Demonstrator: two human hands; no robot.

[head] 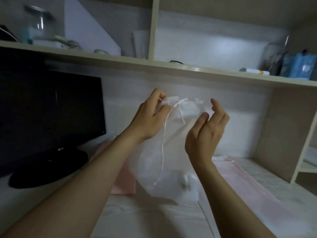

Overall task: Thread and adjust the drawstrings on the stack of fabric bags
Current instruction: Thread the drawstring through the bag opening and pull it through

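I am watching the left hand (pixel 151 115) pinching the gathered top corner of the white bag (pixel 173 165), which is hanging above the desk (pixel 145 220) with its drawstring (pixel 163 148) dangling. The right hand (pixel 207 127) is hovering half-curled at the opposite corner; I cannot tell whether it is gripping. A monitor (pixel 51 109) is crowding the left, with pink bags (pixel 240 176) lying beneath.

The left hand (pixel 151 115) pinches the white bag (pixel 173 152) at its top-left corner, the right hand (pixel 205 133) curls at its top-right edge, drawstring (pixel 162 143) dangling.

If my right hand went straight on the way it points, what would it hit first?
Probably the white bag, near its gathered top, just beside the right hand; depth is unclear.
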